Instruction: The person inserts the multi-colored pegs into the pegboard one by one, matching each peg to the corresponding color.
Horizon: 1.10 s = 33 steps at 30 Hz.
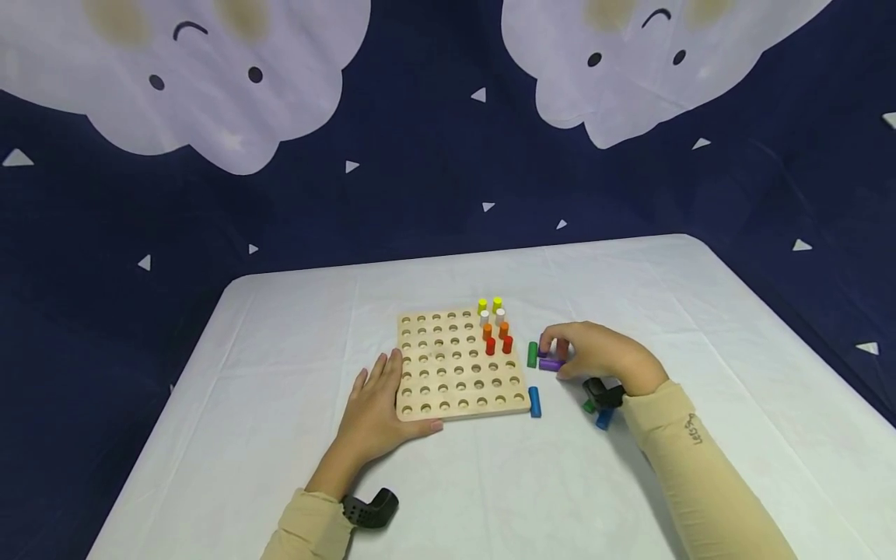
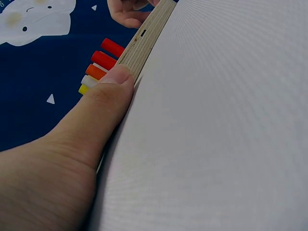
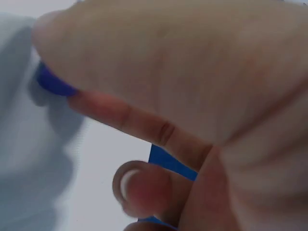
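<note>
A person's right hand [image 1: 596, 350] arches, fingers bent, over a purple cylindrical peg [image 1: 549, 364] lying on its side on a white cloth-covered table [image 1: 280, 389], at three o'clock from a square, pale wooden board [image 1: 449, 364] drilled with round holes; whether finger and thumb pinch the peg cannot be told. The peg's long axis runs from nine to three o'clock, one end facing the board. The left hand [image 1: 373, 411] rests at eight o'clock, thumb spread from outstretched fingers, touching the board's side and near edge. Upright toward one and two o'clock stand paired yellow, white, orange and red pegs [image 1: 491, 347]. A green cylindrical peg [image 1: 533, 355] lies just beside the purple one, pointing nearly twelve to six; a blue cylindrical peg [image 1: 535, 402] lies at four o'clock.
</note>
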### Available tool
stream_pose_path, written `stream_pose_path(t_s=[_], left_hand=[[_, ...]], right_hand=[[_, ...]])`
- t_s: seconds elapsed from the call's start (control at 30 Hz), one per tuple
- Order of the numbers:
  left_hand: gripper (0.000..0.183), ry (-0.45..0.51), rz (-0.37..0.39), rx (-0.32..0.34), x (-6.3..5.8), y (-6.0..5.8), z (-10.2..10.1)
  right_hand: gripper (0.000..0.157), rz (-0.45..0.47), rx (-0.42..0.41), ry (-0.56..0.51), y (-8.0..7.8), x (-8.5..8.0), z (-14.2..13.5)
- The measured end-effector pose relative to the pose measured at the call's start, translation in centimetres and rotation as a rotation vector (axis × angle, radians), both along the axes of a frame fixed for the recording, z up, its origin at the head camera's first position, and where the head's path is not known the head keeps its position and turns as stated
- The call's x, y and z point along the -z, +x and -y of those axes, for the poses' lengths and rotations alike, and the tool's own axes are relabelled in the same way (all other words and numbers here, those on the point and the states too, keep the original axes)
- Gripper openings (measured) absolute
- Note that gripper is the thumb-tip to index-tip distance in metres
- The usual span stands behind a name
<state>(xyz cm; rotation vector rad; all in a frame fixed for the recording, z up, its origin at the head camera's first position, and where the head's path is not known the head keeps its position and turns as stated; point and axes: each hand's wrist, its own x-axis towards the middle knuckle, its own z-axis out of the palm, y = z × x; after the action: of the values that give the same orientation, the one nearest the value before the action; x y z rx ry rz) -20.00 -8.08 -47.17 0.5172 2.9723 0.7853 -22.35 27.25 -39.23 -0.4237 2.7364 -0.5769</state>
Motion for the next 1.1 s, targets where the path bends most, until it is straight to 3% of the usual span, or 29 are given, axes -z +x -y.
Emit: stream_pose_path(t_s=[0.3,0.57,0.97,1.1], left_hand=[[0.141,0.003,0.012,-0.004,0.0,0.0,0.0],[0.140,-0.004,0.031,-0.002,-0.3,0.1,0.0],[0.140,-0.017,0.020,0.000,-0.1,0.0,0.0],[0.140,-0.013,0.017,0.001,-0.1,-0.1,0.0]], right_hand=[[0.030,0.007,0.016,0.050,0.2,0.1,0.3],[0.034,0.057,0.035,0.044,0.1,-0.1,0.2],[0.037,-0.219,0.078,-0.140,-0.7,0.3,0.8],[0.036,-0.281,0.042,-0.218,-0.6,0.6,1.7]])
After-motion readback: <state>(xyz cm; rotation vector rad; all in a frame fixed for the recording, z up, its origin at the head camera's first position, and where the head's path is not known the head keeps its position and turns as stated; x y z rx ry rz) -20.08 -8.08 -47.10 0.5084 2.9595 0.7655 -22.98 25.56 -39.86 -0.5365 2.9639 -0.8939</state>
